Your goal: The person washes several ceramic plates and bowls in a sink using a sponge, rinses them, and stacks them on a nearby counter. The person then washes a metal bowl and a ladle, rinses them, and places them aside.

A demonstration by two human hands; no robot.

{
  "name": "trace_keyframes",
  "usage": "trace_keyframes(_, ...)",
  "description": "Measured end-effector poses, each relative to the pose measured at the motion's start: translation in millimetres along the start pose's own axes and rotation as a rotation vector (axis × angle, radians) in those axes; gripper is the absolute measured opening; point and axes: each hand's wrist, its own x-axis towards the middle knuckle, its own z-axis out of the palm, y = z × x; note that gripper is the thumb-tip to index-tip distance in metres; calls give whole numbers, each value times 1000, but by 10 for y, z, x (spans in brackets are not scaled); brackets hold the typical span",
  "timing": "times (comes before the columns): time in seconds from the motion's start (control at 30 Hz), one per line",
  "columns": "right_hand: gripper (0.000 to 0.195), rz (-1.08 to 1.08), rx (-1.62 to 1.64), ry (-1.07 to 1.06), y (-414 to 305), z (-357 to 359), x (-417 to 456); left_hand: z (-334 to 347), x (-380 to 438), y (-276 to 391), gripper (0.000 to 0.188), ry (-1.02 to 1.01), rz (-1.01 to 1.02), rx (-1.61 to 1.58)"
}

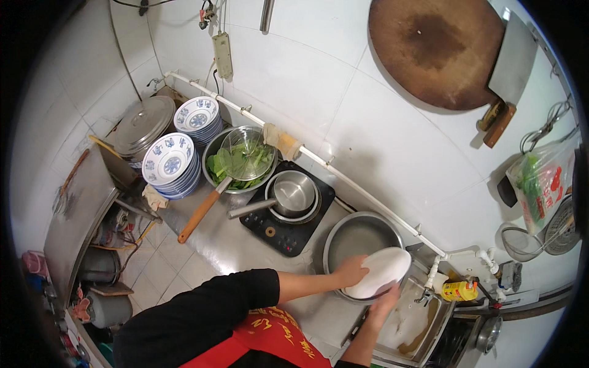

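Note:
My left hand [352,272] grips the left side of a smooth white oval dish [378,272]. My right hand [385,303] is at the dish's lower right edge, its fingers against it. The dish is tilted and held over the right part of a large metal basin [327,250], hiding some of its rim. Greyish liquid [359,237] shows inside the basin. Whether the dish touches the basin cannot be told. Just right of my hands is a metal sink [409,317] with brownish residue in its bottom.
An induction cooker [294,246] bears a saucepan [294,191] nested in a pot. Left of it, a wire skimmer [202,214] lies over a bowl of leafy greens [214,168]. Stacked patterned bowls [170,158] stand beyond. A wall pipe [359,177] runs behind; a tap [425,294] overhangs the sink.

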Motion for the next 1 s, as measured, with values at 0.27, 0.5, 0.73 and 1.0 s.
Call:
trace_keyframes(0.27,28,-579,-804,-561,-652,3357,-277,-643,88,-590,32,24,-431,-431)
trace_keyframes(0.5,48,-1135,-1410,-712,824,5053,177,-1116,51,-1019,21,51,-237,-974)
trace_keyframes(0.73,29,-1008,-1184,-784,866,4984,581,-1606,143,-991,19,-29,-315,-330)
trace_keyframes(1.0,23,-298,-179,54,-627,2386,-68,-1694,308,-830,29,-4,-368,-672)
